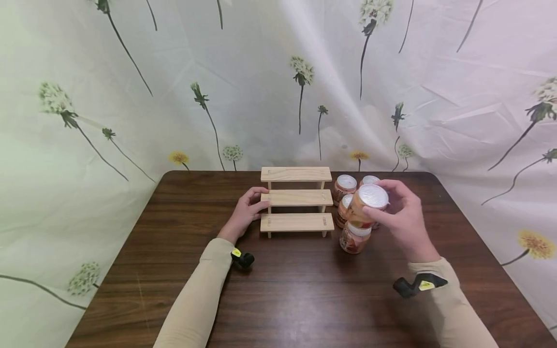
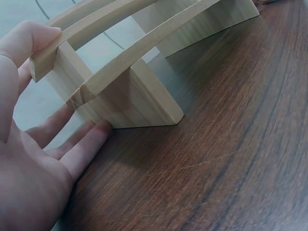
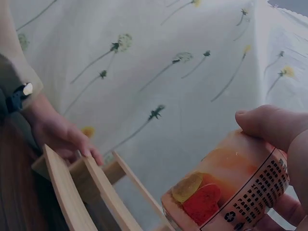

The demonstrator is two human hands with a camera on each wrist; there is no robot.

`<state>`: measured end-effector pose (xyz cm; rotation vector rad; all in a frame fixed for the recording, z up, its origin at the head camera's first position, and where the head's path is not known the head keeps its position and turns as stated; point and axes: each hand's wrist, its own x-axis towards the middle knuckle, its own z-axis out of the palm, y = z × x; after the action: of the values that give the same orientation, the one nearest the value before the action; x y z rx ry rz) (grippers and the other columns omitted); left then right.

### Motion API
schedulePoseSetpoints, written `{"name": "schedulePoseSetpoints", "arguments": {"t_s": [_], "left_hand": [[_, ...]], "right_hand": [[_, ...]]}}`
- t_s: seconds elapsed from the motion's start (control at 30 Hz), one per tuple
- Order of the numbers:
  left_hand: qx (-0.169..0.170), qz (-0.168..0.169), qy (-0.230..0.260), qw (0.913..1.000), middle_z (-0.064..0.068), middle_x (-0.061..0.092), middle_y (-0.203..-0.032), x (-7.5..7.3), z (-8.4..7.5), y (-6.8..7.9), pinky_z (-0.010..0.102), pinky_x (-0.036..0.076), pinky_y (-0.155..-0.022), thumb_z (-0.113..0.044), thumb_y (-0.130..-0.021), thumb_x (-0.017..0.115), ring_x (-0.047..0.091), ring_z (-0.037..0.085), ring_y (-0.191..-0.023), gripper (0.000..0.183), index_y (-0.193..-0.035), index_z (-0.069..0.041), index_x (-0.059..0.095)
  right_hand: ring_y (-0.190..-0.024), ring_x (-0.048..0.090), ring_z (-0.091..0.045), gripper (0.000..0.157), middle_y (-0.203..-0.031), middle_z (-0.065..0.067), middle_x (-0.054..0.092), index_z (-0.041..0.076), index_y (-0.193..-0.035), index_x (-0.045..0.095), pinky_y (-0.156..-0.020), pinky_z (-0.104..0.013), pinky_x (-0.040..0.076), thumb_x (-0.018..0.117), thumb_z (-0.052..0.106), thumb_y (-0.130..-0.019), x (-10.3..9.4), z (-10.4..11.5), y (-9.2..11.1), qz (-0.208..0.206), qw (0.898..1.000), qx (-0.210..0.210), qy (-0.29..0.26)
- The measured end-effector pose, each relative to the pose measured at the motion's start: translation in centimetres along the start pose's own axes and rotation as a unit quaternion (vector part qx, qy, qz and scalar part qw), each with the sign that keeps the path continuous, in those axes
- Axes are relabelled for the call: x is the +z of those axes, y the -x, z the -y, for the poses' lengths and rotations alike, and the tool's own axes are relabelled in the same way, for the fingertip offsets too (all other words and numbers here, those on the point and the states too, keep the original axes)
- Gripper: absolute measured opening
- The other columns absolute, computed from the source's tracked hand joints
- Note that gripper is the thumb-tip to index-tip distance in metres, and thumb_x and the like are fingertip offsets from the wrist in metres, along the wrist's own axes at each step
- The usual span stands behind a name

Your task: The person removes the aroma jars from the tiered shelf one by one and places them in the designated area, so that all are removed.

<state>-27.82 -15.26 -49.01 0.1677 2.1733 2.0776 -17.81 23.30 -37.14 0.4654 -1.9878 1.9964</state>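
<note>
A three-step wooden display shelf (image 1: 297, 197) stands on the table. My left hand (image 1: 246, 213) holds its left end; in the left wrist view the thumb (image 2: 45, 34) lies over a board and other fingers touch the side panel. My right hand (image 1: 404, 217) grips a jar (image 1: 368, 205) with a silvery lid, its thumb on the near side. In the head view this jar overlaps another jar (image 1: 355, 239) standing on the table. The right wrist view shows the held jar (image 3: 226, 187) tilted, with printed text and red and yellow shapes on its label.
More lidded jars stand right of the shelf, among them one at the back (image 1: 345, 186) and one before it (image 1: 344, 212); the right hand partly hides others. The dark wood table (image 1: 278, 290) backs onto a dandelion-print curtain (image 1: 256, 87).
</note>
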Motion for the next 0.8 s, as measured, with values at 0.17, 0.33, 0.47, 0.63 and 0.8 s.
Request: {"name": "schedulePoseSetpoints", "arguments": {"t_s": [0.17, 0.33, 0.47, 0.63, 0.8], "left_hand": [[-0.002, 0.003, -0.001, 1.0, 0.015, 0.053, -0.149, -0.1, 0.1, -0.1, 0.043, 0.058, -0.091, -0.019, -0.101, 0.072, 0.061, 0.032, -0.123, 0.042, -0.141, -0.014, 0.057], [-0.001, 0.007, -0.006, 1.0, 0.015, 0.052, -0.151, -0.2, 0.1, -0.1, 0.043, 0.058, -0.092, -0.021, -0.102, 0.071, 0.06, 0.032, -0.125, 0.044, -0.143, -0.015, 0.056], [-0.003, 0.005, -0.009, 0.9999, 0.014, 0.053, -0.15, -0.1, 0.1, -0.1, 0.043, 0.058, -0.091, -0.022, -0.102, 0.071, 0.061, 0.032, -0.124, 0.043, -0.142, -0.015, 0.057], [-0.003, 0.005, -0.01, 0.9999, 0.015, 0.053, -0.149, -0.1, 0.0, 0.0, 0.043, 0.058, -0.091, -0.022, -0.102, 0.072, 0.061, 0.033, -0.124, 0.043, -0.141, -0.015, 0.057], [-0.002, 0.003, -0.013, 0.9999, 0.015, 0.054, -0.149, 0.0, 0.0, 0.2, 0.044, 0.058, -0.092, -0.022, -0.101, 0.072, 0.06, 0.033, -0.125, 0.043, -0.141, -0.016, 0.057]], "right_hand": [[-0.103, 0.068, -0.014, 0.052, -0.116, -0.006, 0.071, -0.006, -0.125, 0.062, -0.08, -0.021, 0.056, 0.082, -0.017, -0.079, -2.1, 0.6, 0.3, -0.04, 0.999, 0.009, 0.021], [-0.1, 0.068, -0.012, 0.051, -0.114, -0.004, 0.072, -0.004, -0.124, 0.063, -0.079, -0.018, 0.056, 0.085, -0.013, -0.079, -3.7, 0.5, 1.0, -0.062, 0.996, 0.016, 0.064], [-0.1, 0.069, -0.01, 0.051, -0.112, -0.001, 0.074, -0.005, -0.123, 0.063, -0.078, -0.017, 0.055, 0.085, -0.013, -0.079, -4.9, 0.1, 1.6, -0.068, 0.995, 0.021, 0.067], [-0.1, 0.069, -0.008, 0.051, -0.111, 0.001, 0.074, -0.007, -0.123, 0.063, -0.078, -0.016, 0.054, 0.085, -0.014, -0.079, -6.1, -0.7, 2.5, -0.067, 0.994, 0.034, 0.078], [-0.099, 0.068, -0.005, 0.05, -0.111, 0.007, 0.072, -0.003, -0.126, 0.063, -0.08, -0.015, 0.054, 0.086, -0.007, -0.081, -7.0, -1.8, 3.4, -0.052, 0.985, 0.058, 0.152]]}}
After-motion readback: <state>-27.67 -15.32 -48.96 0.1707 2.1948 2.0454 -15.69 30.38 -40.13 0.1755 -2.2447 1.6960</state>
